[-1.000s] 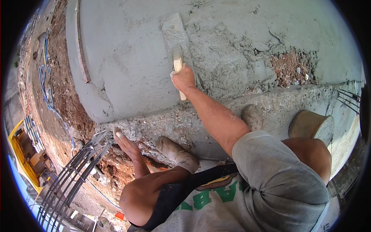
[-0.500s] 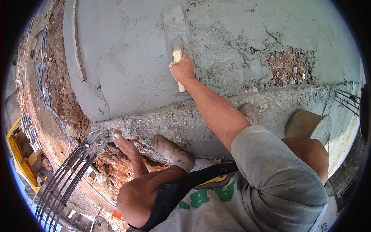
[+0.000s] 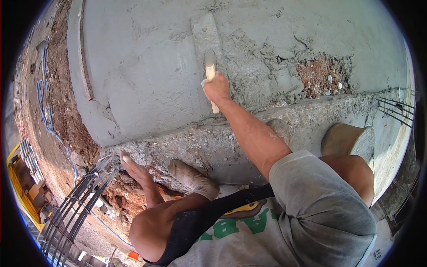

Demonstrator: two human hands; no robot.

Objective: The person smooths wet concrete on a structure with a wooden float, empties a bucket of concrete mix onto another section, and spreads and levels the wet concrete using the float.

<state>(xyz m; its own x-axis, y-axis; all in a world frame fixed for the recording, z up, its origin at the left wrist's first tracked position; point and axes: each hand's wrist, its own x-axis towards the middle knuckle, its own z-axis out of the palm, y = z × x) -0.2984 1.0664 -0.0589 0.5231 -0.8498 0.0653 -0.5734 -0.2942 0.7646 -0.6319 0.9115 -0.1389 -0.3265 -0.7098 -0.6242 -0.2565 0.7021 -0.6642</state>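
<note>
My right hand (image 3: pixel 216 88) is closed round the pale wooden handle of a trowel (image 3: pixel 211 71). Its long, cement-coated blade points away from me, flat on the wet grey concrete (image 3: pixel 147 84). To the right of the blade the surface is rough and lumpy. My left hand (image 3: pixel 134 170) reaches down past my knee, fingers stretched out and pale at the tips, over the rough concrete edge (image 3: pixel 178 142). Nothing shows in it. Just left of it is a bundle of steel reinforcing bars (image 3: pixel 82 196).
A string line (image 3: pixel 195 135) runs along the edge. Reddish rubble (image 3: pixel 322 78) breaks the surface at right. A thin strip (image 3: pixel 83 58) lies at left. My muddy boot (image 3: pixel 191 178) and a brown bucket-like object (image 3: pixel 342 139) stand nearby. More bars (image 3: pixel 395 109) protrude at right.
The view has shifted slightly. My right hand keeps its grip on the trowel, which shows little movement against the concrete. My left hand stays by the edge.
</note>
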